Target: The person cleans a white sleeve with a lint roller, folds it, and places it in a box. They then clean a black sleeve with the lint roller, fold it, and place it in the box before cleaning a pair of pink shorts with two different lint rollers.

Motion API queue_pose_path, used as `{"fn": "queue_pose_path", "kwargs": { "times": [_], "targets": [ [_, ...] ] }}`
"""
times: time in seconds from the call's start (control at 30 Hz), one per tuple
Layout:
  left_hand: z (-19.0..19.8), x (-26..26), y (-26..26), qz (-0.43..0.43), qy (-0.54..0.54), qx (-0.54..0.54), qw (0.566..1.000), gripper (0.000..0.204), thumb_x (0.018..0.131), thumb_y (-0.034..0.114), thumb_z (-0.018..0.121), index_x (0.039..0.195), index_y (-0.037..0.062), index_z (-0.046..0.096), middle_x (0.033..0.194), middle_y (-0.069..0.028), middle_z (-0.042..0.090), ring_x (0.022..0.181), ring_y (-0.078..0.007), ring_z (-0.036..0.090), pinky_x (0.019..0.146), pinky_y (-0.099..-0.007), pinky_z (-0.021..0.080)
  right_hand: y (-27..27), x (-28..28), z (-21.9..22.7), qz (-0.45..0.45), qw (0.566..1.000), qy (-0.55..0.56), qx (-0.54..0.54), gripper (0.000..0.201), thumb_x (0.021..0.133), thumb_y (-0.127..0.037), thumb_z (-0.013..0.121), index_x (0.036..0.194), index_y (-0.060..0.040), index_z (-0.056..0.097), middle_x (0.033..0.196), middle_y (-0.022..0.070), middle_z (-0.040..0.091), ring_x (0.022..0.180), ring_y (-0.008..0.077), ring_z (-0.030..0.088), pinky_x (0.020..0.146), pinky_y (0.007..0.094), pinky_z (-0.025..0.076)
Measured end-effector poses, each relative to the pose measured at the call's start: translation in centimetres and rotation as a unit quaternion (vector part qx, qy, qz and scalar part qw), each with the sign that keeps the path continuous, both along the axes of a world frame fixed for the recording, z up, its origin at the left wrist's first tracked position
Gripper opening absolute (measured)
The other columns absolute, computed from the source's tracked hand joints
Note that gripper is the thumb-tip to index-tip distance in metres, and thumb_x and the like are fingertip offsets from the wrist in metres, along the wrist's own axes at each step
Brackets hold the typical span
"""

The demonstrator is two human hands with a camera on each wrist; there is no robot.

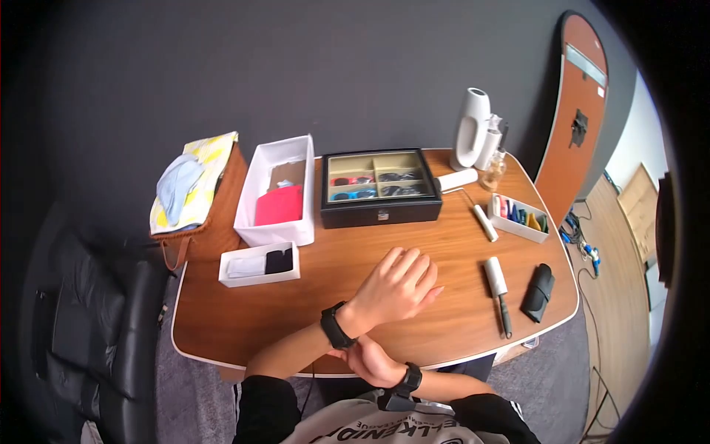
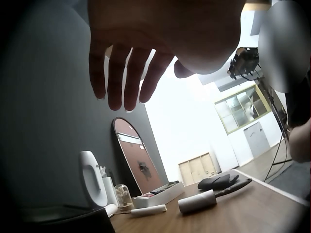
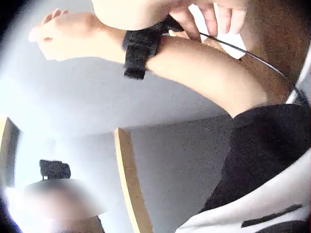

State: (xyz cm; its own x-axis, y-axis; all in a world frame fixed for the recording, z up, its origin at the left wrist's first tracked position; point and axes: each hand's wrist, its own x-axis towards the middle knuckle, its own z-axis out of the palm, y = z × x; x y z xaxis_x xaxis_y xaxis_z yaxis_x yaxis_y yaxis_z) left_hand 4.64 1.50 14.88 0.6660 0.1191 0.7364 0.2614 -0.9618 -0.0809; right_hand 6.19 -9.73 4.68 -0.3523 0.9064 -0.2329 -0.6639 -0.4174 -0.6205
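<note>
My left hand (image 1: 393, 291) hovers over the wooden table with its fingers extended and holds nothing. In the left wrist view the left hand (image 2: 150, 41) hangs with its fingers spread a little. A black band (image 1: 338, 325) circles the left wrist. My right hand (image 1: 372, 362) is at the underside of that wrist, by the table's front edge. In the right wrist view the right hand (image 3: 131, 12) has its fingers curled round the far side of the left wrist, beside the black band (image 3: 138, 53) and a thin cable (image 3: 248, 52).
Along the back of the table (image 1: 333, 303) stand a white bin (image 1: 248, 200), a black glasses case (image 1: 381, 214) and a white bottle-like device (image 1: 472, 126). A small sock box (image 1: 259, 280) is at left; a lint roller (image 1: 496, 277), black pouch (image 1: 538, 292) and small tray (image 1: 521, 229) are at right.
</note>
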Motion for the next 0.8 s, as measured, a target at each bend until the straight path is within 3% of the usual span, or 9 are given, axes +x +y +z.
{"fn": "queue_pose_path", "kwargs": {
  "times": [0.17, 0.33, 0.5, 0.57, 0.8],
  "targets": [
    [-0.9, 3.1, -0.3, 0.011, 0.041, -0.013, 0.999, 0.025, 0.088, 0.026, 0.075, 0.095, 0.0029, 0.069, 0.097, -0.0114, 0.067, 0.097, -0.0299, 0.064, 0.084, -0.0421, 0.052, -2.0, 3.7, -0.1, -0.044, 0.995, 0.085, 0.039, 0.046, 0.117, -0.034, 0.030, 0.142, -0.0034, 0.054, 0.144, 0.0096, 0.063, 0.132, 0.0216, 0.059, 0.118, 0.0436, 0.043],
    [-0.7, 6.0, -1.5, -0.016, 0.051, -0.016, 0.998, 0.022, 0.088, 0.025, 0.075, 0.093, 0.0035, 0.070, 0.094, -0.0104, 0.067, 0.095, -0.0291, 0.064, 0.081, -0.0408, 0.052, -3.0, 4.2, -0.6, -0.009, 0.986, 0.165, -0.020, 0.050, 0.116, -0.038, 0.030, 0.142, -0.0034, 0.054, 0.143, 0.0086, 0.064, 0.133, 0.0227, 0.058, 0.120, 0.0433, 0.042],
    [-0.4, 6.2, -1.3, -0.001, 0.060, -0.034, 0.998, 0.020, 0.090, 0.022, 0.074, 0.093, 0.0029, 0.070, 0.092, -0.0093, 0.067, 0.090, -0.0282, 0.065, 0.077, -0.0397, 0.051, -3.5, 5.8, -0.4, -0.038, 0.979, 0.197, -0.048, 0.053, 0.115, -0.042, 0.031, 0.142, -0.0036, 0.055, 0.142, 0.0090, 0.064, 0.133, 0.0239, 0.059, 0.120, 0.0436, 0.041],
    [-0.5, 6.1, -0.9, 0.002, 0.053, -0.036, 0.998, 0.019, 0.090, 0.022, 0.074, 0.092, 0.0030, 0.070, 0.091, -0.0092, 0.067, 0.089, -0.0285, 0.065, 0.076, -0.0400, 0.051, -3.4, 6.1, -1.6, -0.019, 0.960, 0.279, -0.022, 0.055, 0.115, -0.044, 0.031, 0.142, -0.0036, 0.055, 0.142, 0.0088, 0.064, 0.133, 0.0235, 0.058, 0.121, 0.0438, 0.040],
    [0.2, 6.7, -1.5, 0.013, 0.014, -0.040, 0.999, 0.017, 0.091, 0.020, 0.074, 0.091, 0.0034, 0.070, 0.088, -0.0080, 0.066, 0.085, -0.0272, 0.064, 0.073, -0.0389, 0.050, -2.8, 4.4, -1.1, -0.031, 0.981, 0.185, -0.053, 0.055, 0.116, -0.044, 0.028, 0.147, -0.0052, 0.050, 0.144, 0.0085, 0.063, 0.137, 0.0236, 0.055, 0.120, 0.0427, 0.039]
  ]
}}
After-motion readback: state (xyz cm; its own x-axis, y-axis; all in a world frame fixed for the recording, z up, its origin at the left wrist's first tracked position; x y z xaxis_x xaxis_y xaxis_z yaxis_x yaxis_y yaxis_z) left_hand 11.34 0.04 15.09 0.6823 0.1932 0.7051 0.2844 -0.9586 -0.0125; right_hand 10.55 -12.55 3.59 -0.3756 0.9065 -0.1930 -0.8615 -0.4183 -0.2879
